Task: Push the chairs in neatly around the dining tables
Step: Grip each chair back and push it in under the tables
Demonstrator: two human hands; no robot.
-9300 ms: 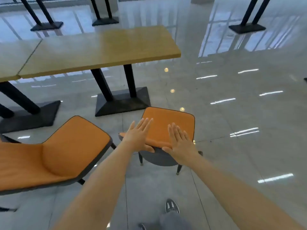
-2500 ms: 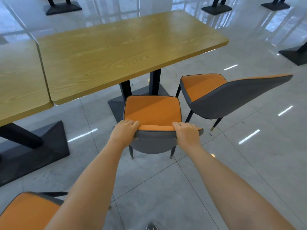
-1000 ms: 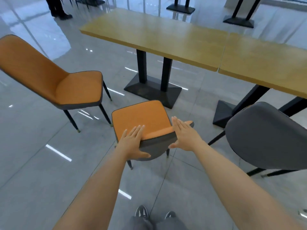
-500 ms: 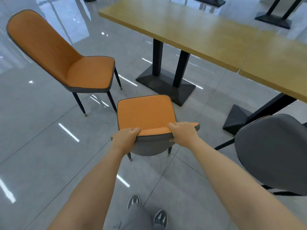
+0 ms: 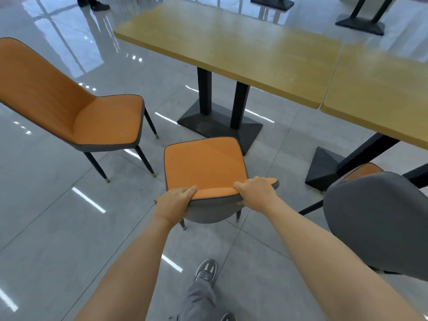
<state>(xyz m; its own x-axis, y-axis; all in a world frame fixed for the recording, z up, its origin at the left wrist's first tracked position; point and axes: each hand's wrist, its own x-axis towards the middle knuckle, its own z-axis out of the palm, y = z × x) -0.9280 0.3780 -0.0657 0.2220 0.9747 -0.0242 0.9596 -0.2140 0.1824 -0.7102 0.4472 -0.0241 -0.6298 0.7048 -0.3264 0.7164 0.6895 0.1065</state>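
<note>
An orange-seated chair [image 5: 203,163] with a grey back stands in front of me, facing a wooden dining table [image 5: 243,49] and short of its edge. My left hand [image 5: 174,202] grips the left end of the chair's backrest top. My right hand [image 5: 257,192] grips the right end. The chair's front reaches the table's black pedestal base [image 5: 220,126]. A second wooden table [image 5: 379,89] adjoins the first on the right.
Another orange chair [image 5: 76,107] stands to the left, turned sideways, away from the table. A grey-backed chair [image 5: 379,223] stands close on my right by the second table. My grey shoe [image 5: 206,271] is on the glossy tiled floor. Someone's feet [image 5: 92,2] show at the top left.
One second ago my hands lay open on the backrest; they have since closed on its top edge. The chair and I have moved closer to the table.
</note>
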